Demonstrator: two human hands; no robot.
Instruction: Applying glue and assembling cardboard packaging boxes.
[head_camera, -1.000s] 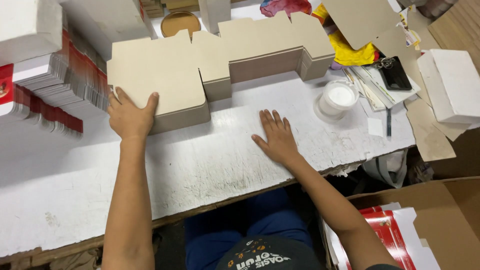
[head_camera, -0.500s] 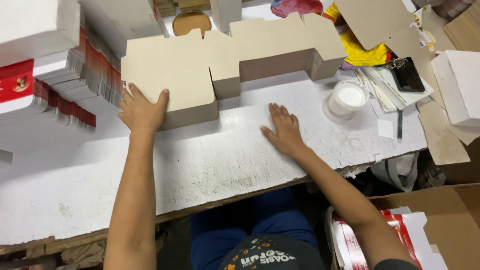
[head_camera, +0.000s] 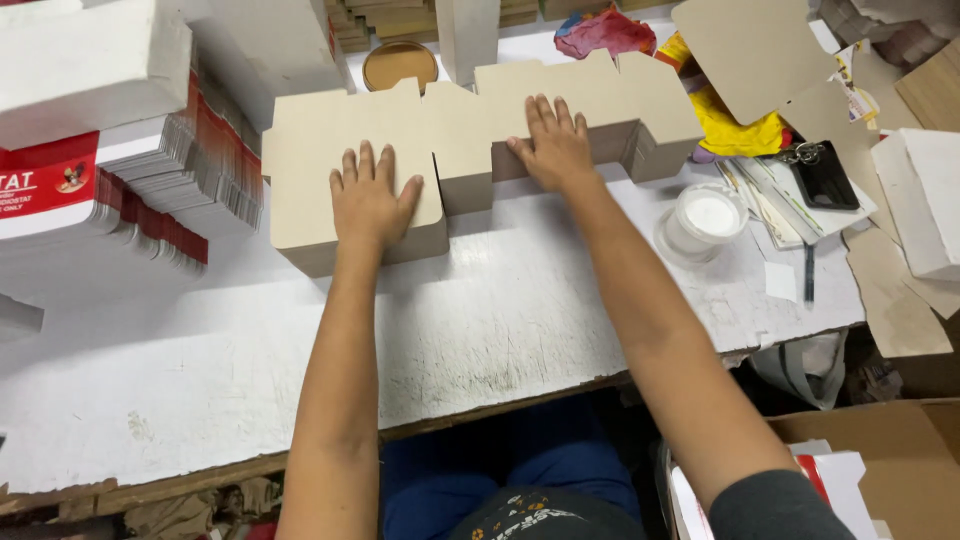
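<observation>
- white worktable (head_camera: 480, 330), scuffed and scratched, runs across the view, with its chipped near edge over the person's lap.
- stack of tan die-cut card blanks (head_camera: 470, 150) lies on the far half of the table, with notched edges and tabs.
- left hand (head_camera: 370, 200) lies flat, palm down, fingers spread, on the near left panel of the stack; it grips nothing.
- right hand (head_camera: 555, 145) lies flat too, palm down, on the middle of the stack, its fingers pointing away and slightly fanned; it grips nothing either.
- both hands are apart, with a notch in the card between them, and both arms reach straight out over the table.
- left of the stack, printed red and white flat cartons (head_camera: 150, 190) lean fanned in a row, under a white box (head_camera: 90, 70).
- behind the stack stands a round brown lid (head_camera: 400, 65), and beside it a white upright piece (head_camera: 468, 35).
- right of the stack a clear tub of white paste (head_camera: 708, 218) sits on the table, near the right forearm but not touching it.
- further right lie a black phone (head_camera: 825, 175), a yellow rag (head_camera: 735, 125), loose card offcuts (head_camera: 750, 50) and another white box (head_camera: 925, 200).
- brown carton (head_camera: 880, 470) stands on the floor at the lower right.
</observation>
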